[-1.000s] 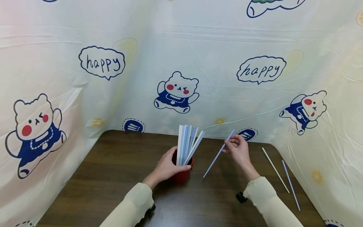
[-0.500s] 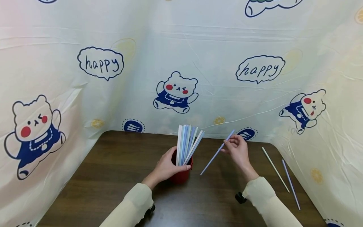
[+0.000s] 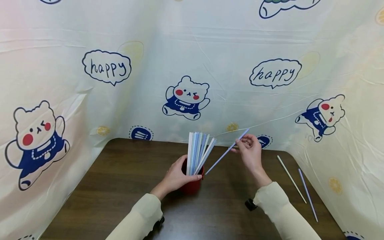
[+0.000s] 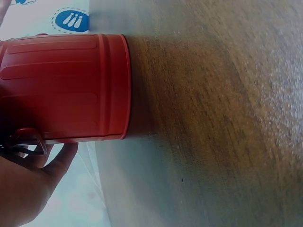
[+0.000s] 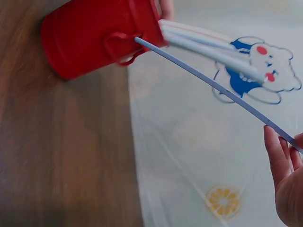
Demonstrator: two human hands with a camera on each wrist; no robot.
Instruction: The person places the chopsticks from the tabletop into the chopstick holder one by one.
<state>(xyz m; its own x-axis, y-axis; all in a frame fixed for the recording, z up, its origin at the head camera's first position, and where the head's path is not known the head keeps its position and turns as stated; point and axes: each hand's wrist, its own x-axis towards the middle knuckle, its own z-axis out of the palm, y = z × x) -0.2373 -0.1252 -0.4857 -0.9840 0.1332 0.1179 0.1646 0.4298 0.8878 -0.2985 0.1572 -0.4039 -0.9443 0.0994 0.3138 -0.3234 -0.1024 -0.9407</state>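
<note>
A red bucket (image 3: 192, 189) stands on the brown table, and my left hand (image 3: 175, 176) grips its upper part, thumb across the near side. Several white, pale green and blue straws (image 3: 196, 155) stand in the bucket, leaning to the right. To the right of it, above the table, my right hand (image 3: 251, 151) pinches a blue-purple straw (image 3: 222, 157) close to its upper end. This straw slants down to the left, and its lower tip is by the bucket's side handle (image 5: 118, 47) in the right wrist view; whether they touch I cannot tell.
A pale green straw (image 3: 291, 179) and a blue-purple straw (image 3: 308, 195) lie near the right edge of the brown table (image 3: 132, 186). A printed cloth (image 3: 228, 66) hangs behind the table and along both sides.
My right hand has moved up and slightly left with the straw, whose lower tip has come closer to the bucket. The left hand and bucket have stayed in place.
</note>
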